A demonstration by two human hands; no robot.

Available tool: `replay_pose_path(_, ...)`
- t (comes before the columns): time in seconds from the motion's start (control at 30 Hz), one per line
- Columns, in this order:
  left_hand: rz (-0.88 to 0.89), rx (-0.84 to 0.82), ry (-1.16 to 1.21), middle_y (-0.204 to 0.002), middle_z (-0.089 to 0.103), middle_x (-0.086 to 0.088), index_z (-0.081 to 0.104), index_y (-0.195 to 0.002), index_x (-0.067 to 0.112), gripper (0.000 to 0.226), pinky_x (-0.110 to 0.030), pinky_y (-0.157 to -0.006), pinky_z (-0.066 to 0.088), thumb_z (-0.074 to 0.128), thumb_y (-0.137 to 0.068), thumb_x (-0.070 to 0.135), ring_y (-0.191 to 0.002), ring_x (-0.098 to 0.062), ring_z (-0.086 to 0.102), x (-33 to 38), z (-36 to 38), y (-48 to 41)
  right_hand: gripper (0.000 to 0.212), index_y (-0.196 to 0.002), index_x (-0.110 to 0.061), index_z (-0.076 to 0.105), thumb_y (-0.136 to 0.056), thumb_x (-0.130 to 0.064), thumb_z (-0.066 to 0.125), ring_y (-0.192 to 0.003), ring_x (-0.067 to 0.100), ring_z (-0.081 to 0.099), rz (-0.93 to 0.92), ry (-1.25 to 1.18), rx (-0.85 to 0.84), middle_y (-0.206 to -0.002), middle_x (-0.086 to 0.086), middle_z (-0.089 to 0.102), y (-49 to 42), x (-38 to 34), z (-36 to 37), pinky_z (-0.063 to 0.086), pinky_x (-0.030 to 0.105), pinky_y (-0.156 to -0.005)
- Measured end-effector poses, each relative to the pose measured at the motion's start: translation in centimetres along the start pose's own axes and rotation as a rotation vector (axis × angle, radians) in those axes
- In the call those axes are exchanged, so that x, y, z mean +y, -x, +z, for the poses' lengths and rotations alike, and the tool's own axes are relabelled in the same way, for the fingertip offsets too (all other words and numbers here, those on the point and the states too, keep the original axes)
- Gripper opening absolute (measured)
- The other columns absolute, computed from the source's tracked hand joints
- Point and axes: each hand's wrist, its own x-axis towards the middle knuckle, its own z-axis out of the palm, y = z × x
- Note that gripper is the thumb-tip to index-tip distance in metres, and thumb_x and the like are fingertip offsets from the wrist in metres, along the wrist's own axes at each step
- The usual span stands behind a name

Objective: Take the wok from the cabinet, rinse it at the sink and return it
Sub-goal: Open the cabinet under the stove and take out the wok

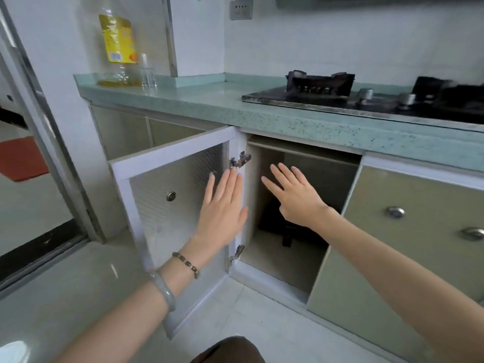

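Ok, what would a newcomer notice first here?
Two open hands dominate: the left hand spread before the swung-open cabinet door, the right hand held at the cabinet opening, where a dark pan, probably the wok, sits low. A nearly empty oil bottle stands far left on the green counter.

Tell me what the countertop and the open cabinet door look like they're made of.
The countertop: likely polished stone or terrazzo, pale green with dark speckles and a soft sheen. The open cabinet door: apparently a ribbed, matte grey panel, maybe aluminium or laminate, in a pale frame.
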Motion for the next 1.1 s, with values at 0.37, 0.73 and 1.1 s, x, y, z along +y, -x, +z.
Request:
replay_pose_path(0.37,0.13,-0.384,0.527,-0.161,0.008,-0.01,0.005,-0.152,0.008,0.079,-0.038,-0.12,0.006,0.039,-0.094,0.049,-0.149,-0.02,0.008,17.1,11.4,-5.5,0.053,-0.144,-0.005,0.036,-0.094,-0.022,0.039,-0.142,0.031,0.029,0.126,0.595,-0.198,-0.148,0.016,0.04,6.9,10.8,3.1,0.005,0.05,-0.117)
replay_pose_path(0.73,-0.178,-0.693,1.417,-0.138,0.045,0.007,0.03,-0.144,0.021,0.072,-0.025,-0.099,0.039,0.066,-0.082,0.031,-0.128,-0.01,0.044,21.2,11.9,-7.8,0.052,-0.143,-0.01,0.033,-0.094,-0.026,0.037,-0.142,0.029,0.022,0.067,0.884,-0.288,-0.144,0.006,0.041,6.9,10.6,3.0,-0.007,0.054,-0.115)
replay_pose_path(1.1,0.011,-0.652,1.281,-0.076,0.059,0.01,0.054,-0.082,0.03,0.015,-0.017,-0.067,0.041,0.067,-0.075,0.033,-0.073,-0.002,0.057,20.0,9.1,-2.6,0.043,-0.13,-0.012,0.049,-0.09,-0.025,0.038,-0.133,0.028,0.039,-0.117,0.883,-0.042,-0.13,0.005,0.053,14.7,6.9,-0.1,0.014,0.05,-0.119)
